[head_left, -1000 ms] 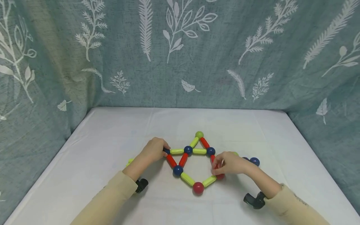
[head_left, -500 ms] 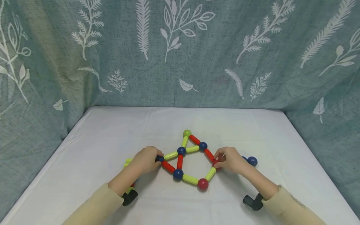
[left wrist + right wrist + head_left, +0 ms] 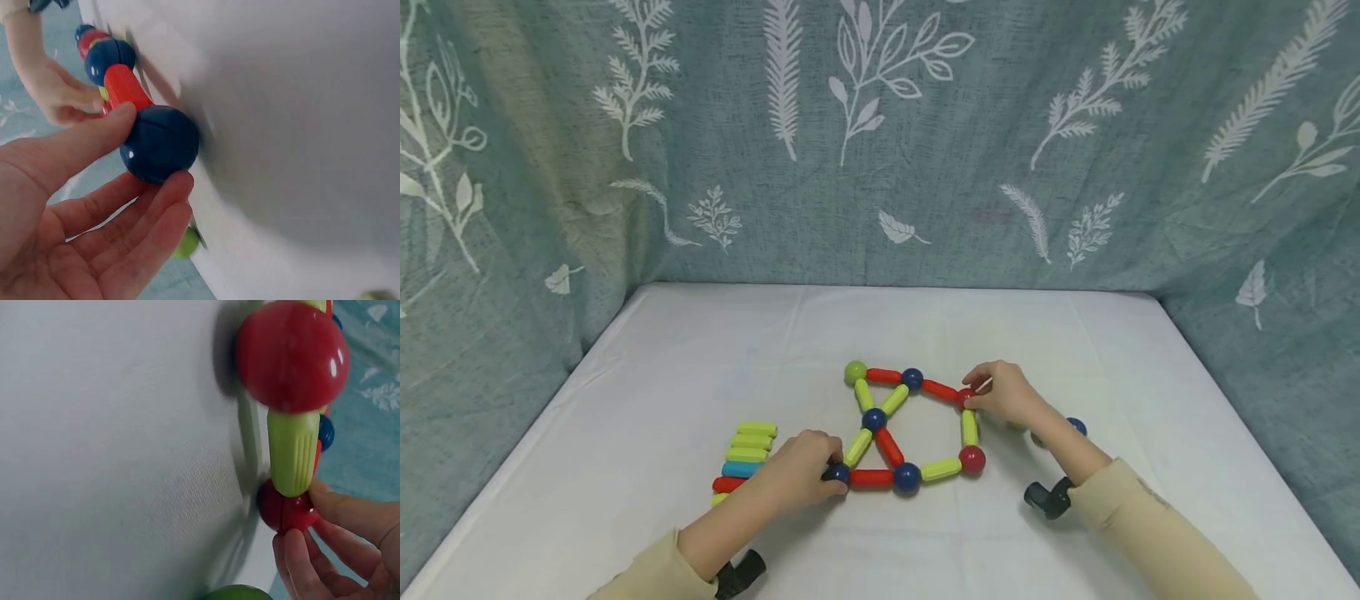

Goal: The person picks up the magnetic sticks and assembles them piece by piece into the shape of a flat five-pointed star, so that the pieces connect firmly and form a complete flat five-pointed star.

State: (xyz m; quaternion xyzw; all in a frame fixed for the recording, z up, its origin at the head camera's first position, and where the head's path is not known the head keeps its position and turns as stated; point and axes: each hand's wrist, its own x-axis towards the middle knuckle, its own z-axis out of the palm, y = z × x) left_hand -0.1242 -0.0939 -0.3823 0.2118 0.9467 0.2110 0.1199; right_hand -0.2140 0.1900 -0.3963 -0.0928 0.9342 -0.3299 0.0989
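Observation:
A flat frame of short red and yellow-green rods joined by balls lies mid-table. At its near left corner my left hand [image 3: 808,468] pinches a blue ball [image 3: 160,144] between thumb and fingers; a red rod [image 3: 125,86] runs from that ball. My right hand [image 3: 1006,392] pinches a red ball [image 3: 284,506] at the right corner. From there a yellow-green rod [image 3: 292,453] leads to a nearer red ball [image 3: 972,460]. A green ball [image 3: 855,372] forms the far left corner, and a blue ball [image 3: 874,419] joins several rods inside.
Left of the frame, several loose rods lie in a row, yellow-green [image 3: 751,442], blue [image 3: 741,469] and red [image 3: 727,484], partly behind the left forearm. Beyond the right wrist sits a loose blue ball [image 3: 1077,426]. A patterned curtain [image 3: 880,167] hangs behind the white table [image 3: 1045,333].
The frame has turned counterclockwise as seen from above: the left hand has come nearer with its blue ball, the right hand has moved farther back, and the green ball has swung left.

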